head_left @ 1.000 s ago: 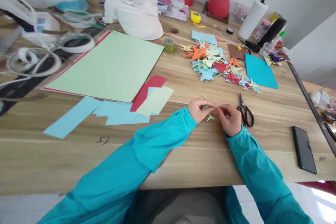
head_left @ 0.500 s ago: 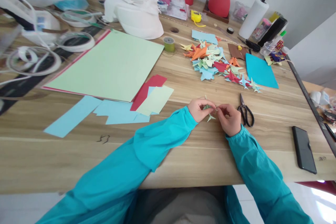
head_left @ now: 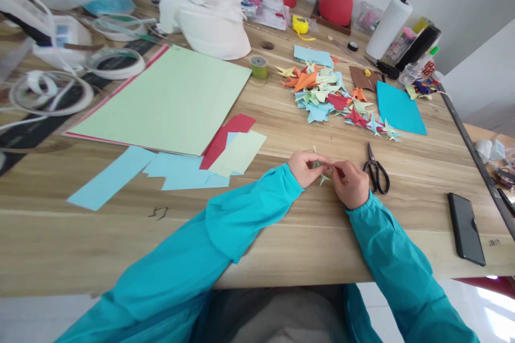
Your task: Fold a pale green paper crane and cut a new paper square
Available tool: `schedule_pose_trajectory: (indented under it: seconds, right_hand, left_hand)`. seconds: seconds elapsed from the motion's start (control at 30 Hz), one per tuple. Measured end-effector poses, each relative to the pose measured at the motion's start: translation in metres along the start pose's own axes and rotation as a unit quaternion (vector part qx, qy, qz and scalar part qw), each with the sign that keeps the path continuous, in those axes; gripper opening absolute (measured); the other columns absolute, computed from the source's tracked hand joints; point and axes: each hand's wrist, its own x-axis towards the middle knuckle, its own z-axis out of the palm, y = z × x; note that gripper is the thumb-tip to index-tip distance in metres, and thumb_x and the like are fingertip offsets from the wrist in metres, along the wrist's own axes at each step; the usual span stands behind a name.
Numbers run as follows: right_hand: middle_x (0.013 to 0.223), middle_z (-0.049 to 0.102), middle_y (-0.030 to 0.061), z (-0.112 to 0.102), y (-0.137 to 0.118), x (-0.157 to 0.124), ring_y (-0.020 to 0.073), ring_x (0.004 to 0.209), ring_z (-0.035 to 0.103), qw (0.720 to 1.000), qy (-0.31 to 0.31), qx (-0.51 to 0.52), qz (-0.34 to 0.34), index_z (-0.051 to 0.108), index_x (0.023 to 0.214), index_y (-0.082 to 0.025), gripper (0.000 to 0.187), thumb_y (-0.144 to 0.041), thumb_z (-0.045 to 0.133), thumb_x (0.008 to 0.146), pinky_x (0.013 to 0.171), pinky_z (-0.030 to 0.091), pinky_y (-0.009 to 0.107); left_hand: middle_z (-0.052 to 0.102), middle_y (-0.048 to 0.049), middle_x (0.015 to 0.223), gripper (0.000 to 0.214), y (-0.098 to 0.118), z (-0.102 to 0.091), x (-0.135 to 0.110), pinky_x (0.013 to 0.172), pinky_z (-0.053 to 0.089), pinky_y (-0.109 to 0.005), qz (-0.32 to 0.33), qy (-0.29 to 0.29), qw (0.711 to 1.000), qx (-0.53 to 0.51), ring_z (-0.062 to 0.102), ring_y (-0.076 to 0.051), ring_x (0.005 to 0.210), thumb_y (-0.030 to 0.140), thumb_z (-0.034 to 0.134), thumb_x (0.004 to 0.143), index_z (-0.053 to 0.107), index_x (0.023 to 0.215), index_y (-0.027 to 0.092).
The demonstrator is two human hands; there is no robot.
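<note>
My left hand is closed on a small pale green origami crane, whose pointed tips stick out above and below the fingers. My right hand meets it from the right, thumb and forefinger pinched at the crane's edge. The fingers hide the pinched spot. Black-handled scissors lie just right of my right hand. Beyond both hands is a heap of folded paper cranes in orange, red, green and blue.
Left of my hands are cut paper strips and a large green sheet. A thread spool stands beyond. At right lie a phone and a turquoise paper square. A white cap sits at the back.
My right hand has shifted very slightly left, its fingertips closer to my left fingertips. The lower tip of the crane has tilted a little. My left hand stays in place.
</note>
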Motion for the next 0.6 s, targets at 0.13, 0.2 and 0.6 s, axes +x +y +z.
schedule_pose_trajectory:
  seconds: [0.13,0.2,0.6]
  right_hand:
    - [0.069,0.065,0.0061,-0.0008,0.0001,0.0012,0.0139,0.061,0.060,0.998,-0.022,-0.053,-0.023,0.061,0.081,-0.016,0.015,-0.018,0.046,0.084,0.056,0.045,0.022]
    - [0.071,0.066,0.0067,-0.0015,-0.0008,0.0022,0.0147,0.062,0.061,0.996,-0.034,-0.077,-0.031,0.061,0.086,-0.015,0.016,-0.018,0.046,0.084,0.056,0.045,0.022]
    - [0.071,0.067,0.0028,-0.0042,0.0008,0.0038,0.0130,0.054,0.061,0.915,-0.039,0.335,0.219,0.060,0.090,-0.018,0.015,-0.029,0.054,0.082,0.053,0.050,0.026]
  left_hand:
    - [0.070,-0.0074,0.077,0.009,-0.0026,0.0004,0.0000,0.065,0.050,-0.027,-0.002,0.011,1.000,-0.002,0.062,-0.016,0.069,0.016,0.066,0.065,0.071,0.073,0.015]
    - [0.070,-0.0074,0.076,0.010,-0.0034,0.0010,-0.0001,0.066,0.051,-0.027,-0.006,0.018,1.000,-0.005,0.063,-0.017,0.071,0.015,0.066,0.065,0.071,0.073,0.015]
    - [0.067,-0.0048,0.062,0.018,0.0061,-0.0071,0.0044,0.058,0.051,-0.027,-0.112,-0.036,0.975,-0.187,0.062,-0.015,0.058,0.023,0.075,0.054,0.069,0.066,0.011]
